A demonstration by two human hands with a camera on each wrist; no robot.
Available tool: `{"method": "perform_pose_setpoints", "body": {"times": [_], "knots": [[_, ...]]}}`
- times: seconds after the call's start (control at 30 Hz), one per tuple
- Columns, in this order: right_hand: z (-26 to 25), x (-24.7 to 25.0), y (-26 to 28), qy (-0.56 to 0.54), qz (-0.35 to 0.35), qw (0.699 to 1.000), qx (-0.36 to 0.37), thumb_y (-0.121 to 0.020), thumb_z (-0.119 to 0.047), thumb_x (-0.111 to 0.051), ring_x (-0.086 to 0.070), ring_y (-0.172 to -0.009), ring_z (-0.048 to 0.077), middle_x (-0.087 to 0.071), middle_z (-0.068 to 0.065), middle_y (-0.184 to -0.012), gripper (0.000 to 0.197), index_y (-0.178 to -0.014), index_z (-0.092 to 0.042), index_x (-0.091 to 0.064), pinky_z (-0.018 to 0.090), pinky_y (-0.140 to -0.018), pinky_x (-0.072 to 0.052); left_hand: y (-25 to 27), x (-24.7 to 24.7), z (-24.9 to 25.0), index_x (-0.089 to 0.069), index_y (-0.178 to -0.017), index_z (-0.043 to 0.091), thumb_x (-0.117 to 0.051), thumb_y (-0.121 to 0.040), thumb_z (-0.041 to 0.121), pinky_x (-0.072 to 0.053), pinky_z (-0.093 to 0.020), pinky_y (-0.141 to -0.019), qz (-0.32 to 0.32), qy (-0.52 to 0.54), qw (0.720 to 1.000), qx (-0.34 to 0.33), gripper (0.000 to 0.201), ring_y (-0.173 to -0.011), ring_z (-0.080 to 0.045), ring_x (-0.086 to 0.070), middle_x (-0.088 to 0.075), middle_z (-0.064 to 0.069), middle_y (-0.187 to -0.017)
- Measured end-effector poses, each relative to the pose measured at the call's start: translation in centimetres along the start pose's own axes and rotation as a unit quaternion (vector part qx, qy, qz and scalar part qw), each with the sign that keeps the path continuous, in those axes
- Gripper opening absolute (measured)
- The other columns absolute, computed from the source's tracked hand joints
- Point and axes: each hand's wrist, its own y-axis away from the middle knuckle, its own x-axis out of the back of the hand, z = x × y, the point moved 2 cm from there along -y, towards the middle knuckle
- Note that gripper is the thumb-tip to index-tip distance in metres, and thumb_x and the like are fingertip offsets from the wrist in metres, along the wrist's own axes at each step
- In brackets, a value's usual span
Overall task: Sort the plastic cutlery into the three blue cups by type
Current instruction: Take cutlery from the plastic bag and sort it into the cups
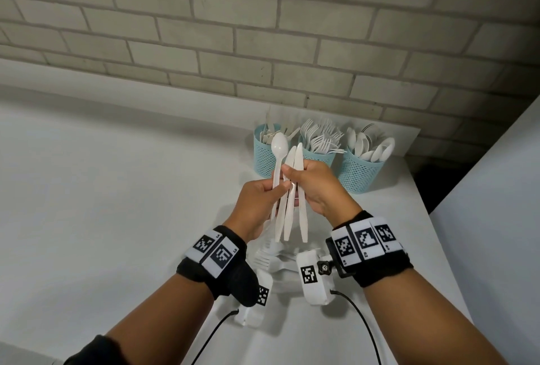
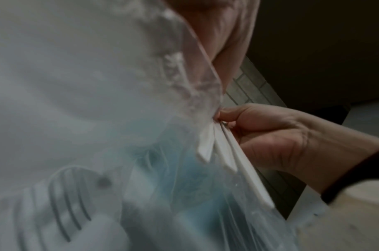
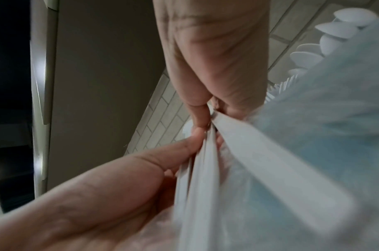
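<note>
White plastic knives (image 1: 295, 177) and one spoon (image 1: 278, 148) are gripped upright between the left hand (image 1: 257, 204) and right hand (image 1: 318, 189), near three already well-filled blue cups (image 1: 361, 171), while a few pieces (image 1: 263, 261) remain unsorted on the table (image 1: 117, 189).

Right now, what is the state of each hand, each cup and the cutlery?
left hand: holds spoon and knives
right hand: pinches knives
spoon: held upright
knives: held, unsorted
left cup: holds knives
middle cup: holds forks
right cup: holds spoons
</note>
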Motion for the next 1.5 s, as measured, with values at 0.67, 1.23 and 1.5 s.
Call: {"method": "perform_pose_setpoints", "body": {"times": [0.67,1.23,1.5], "knots": [[-6.8,-2.6,-12.7,-0.07,0.122,0.954,0.266,-0.096,-0.006,-0.043,-0.059,-0.083,0.018,-0.065,0.012,-0.09,0.021,-0.088,-0.026,-0.044,0.017,-0.068,-0.045,-1.8,2.8,0.7,-0.063,-0.105,0.011,-0.038,-0.101,0.027,-0.032,-0.016,-0.052,0.078,0.016,0.997,0.015,0.031,-0.057,-0.006,-0.038,-0.054,0.002,-0.07],[-5.2,-2.8,-14.3,0.064,0.175,0.916,0.356,-0.095,-0.006,-0.039,-0.059,-0.086,0.017,-0.061,0.005,-0.096,0.019,-0.109,-0.01,-0.052,0.013,-0.071,-0.043,-2.9,3.5,0.2,-0.065,-0.096,0.017,-0.035,-0.101,0.032,-0.032,-0.016,-0.05,0.075,0.017,0.997,0.018,0.034,-0.057,-0.008,-0.037,-0.054,0.003,-0.068],[-4.8,-2.6,-14.9,0.294,0.071,0.922,0.244,-0.098,-0.03,-0.04,-0.054,-0.111,0.026,-0.058,0.014,-0.123,0.033,-0.122,-0.013,-0.054,0.029,-0.09,-0.042,-2.7,3.4,0.2,-0.065,-0.095,0.017,-0.035,-0.101,0.032,-0.032,-0.015,-0.05,0.069,0.016,0.997,0.013,0.035,-0.056,-0.008,-0.037,-0.054,0.002,-0.068]]}}
